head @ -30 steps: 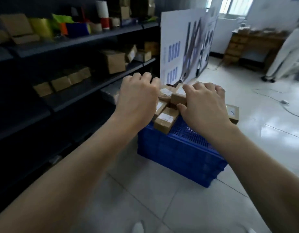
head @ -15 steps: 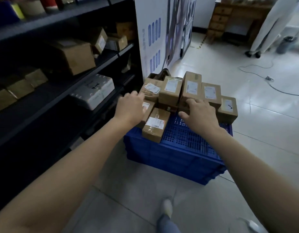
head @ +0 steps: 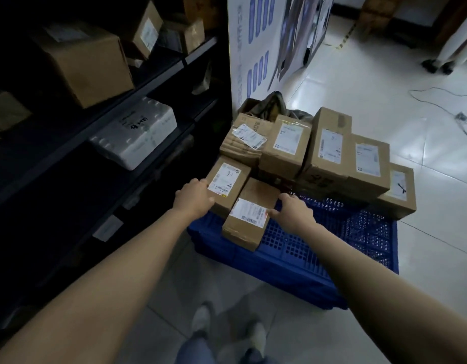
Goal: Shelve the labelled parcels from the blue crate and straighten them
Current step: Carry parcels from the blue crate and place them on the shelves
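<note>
A blue crate (head: 319, 248) stands on the tiled floor beside a dark shelf (head: 77, 143). Several brown labelled parcels are piled on it. My left hand (head: 194, 197) grips the near left edge of a parcel whose label reads 9-1 (head: 228, 179). My right hand (head: 293, 214) holds the right side of the tilted front parcel (head: 249, 224), with the thumb by its white label. Behind these lie a crumpled-label parcel (head: 243, 140), two taller ones (head: 287, 145) (head: 329, 148) and more at the right (head: 369, 164).
On the shelf sit a white foam box (head: 137, 132) and a large brown carton (head: 88, 61), with smaller boxes behind. A white printed board (head: 256, 48) leans at the shelf's end. A cable (head: 450, 101) runs across the floor. My shoes (head: 201, 319) are just before the crate.
My view has tipped down and drawn back from the crate. Both hands have slid from the back parcels to the two nearest ones at the front left.
</note>
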`<state>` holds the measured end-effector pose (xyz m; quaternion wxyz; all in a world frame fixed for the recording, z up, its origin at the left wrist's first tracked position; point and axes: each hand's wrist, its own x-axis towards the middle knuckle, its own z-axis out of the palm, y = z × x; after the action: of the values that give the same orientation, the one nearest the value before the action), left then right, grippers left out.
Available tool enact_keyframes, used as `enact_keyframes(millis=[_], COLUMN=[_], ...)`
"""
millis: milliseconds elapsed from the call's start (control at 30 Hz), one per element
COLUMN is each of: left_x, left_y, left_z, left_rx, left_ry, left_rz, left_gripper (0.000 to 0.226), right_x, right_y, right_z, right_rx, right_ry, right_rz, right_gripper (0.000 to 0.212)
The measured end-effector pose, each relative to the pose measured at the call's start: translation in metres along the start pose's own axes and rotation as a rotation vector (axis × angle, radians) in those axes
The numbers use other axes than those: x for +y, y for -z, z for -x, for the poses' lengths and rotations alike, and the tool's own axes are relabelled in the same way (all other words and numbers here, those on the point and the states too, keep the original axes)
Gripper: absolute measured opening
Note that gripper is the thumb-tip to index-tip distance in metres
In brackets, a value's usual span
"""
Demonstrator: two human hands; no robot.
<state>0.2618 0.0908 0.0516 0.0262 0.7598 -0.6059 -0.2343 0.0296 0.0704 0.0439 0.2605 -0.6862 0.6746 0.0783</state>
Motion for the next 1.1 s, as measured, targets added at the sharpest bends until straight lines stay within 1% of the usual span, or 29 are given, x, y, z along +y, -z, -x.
enact_keyframes(millis=[67,133,200,267,333,400,433,500,533,600,633,667,767,867,967,1100], left_x=[-0.011,-0.021,-0.032,-0.042,-0.051,-0.058,-0.061,-0.067,-0.070,-0.077,-0.081,-0.084,-0.088,-0.089,-0.094,-0.099], left_y=[-0.009,-0.020,-0.034,-0.051,-0.068,-0.086,-0.094,-0.110,-0.117,-0.128,-0.131,-0.134,-0.139,-0.141,-0.132,-0.088], left_z=[-0.028,-0.059,-0.089,-0.121,-0.151,-0.178,-0.190,-0.209,-0.217,-0.227,-0.231,-0.234,-0.235,-0.220,-0.198,-0.166], left_rx=[-0.041,-0.080,-0.129,-0.183,-0.227,-0.229,-0.229,-0.259,-0.276,-0.311,-0.342,-0.372,-0.408,-0.404,-0.388,-0.381], left_ry=[0.013,0.022,0.036,0.014,0.002,0.037,0.058,0.099,0.120,0.155,0.166,0.178,0.222,0.270,0.268,0.293], left_rz=[0.051,0.089,0.119,0.112,0.142,0.249,0.317,0.451,0.503,0.622,0.698,0.772,0.915,1.013,1.086,1.195], left_gripper=[0.043,0.052,0.061,0.071,0.087,0.100,0.102,0.097,0.089,0.067,0.061,0.062,0.078,0.081,0.088,0.092], right_x=[0.005,0.009,0.012,0.016,0.019,0.024,0.027,0.032,0.035,0.041,0.043,0.045,0.049,0.046,0.043,0.021], right_y=[-0.019,-0.040,-0.062,-0.084,-0.103,-0.120,-0.127,-0.139,-0.145,-0.158,-0.163,-0.166,-0.168,-0.163,-0.155,-0.115], right_z=[-0.028,-0.058,-0.086,-0.114,-0.138,-0.158,-0.165,-0.176,-0.179,-0.185,-0.187,-0.189,-0.194,-0.187,-0.171,-0.144], right_rx=[-0.065,-0.094,-0.112,-0.131,-0.118,-0.077,-0.054,-0.031,-0.036,-0.100,-0.144,-0.173,-0.171,-0.125,-0.097,-0.092], right_ry=[-0.098,-0.170,-0.211,-0.232,-0.246,-0.273,-0.295,-0.377,-0.419,-0.456,-0.467,-0.478,-0.526,-0.539,-0.517,-0.436], right_rz=[-0.139,-0.251,-0.325,-0.343,-0.371,-0.506,-0.588,-0.737,-0.803,-0.922,-0.972,-1.004,-1.146,-1.279,-1.393,-1.399], right_gripper=[0.061,0.066,0.068,0.078,0.086,0.087,0.089,0.093,0.090,0.072,0.066,0.066,0.085,0.082,0.080,0.087])
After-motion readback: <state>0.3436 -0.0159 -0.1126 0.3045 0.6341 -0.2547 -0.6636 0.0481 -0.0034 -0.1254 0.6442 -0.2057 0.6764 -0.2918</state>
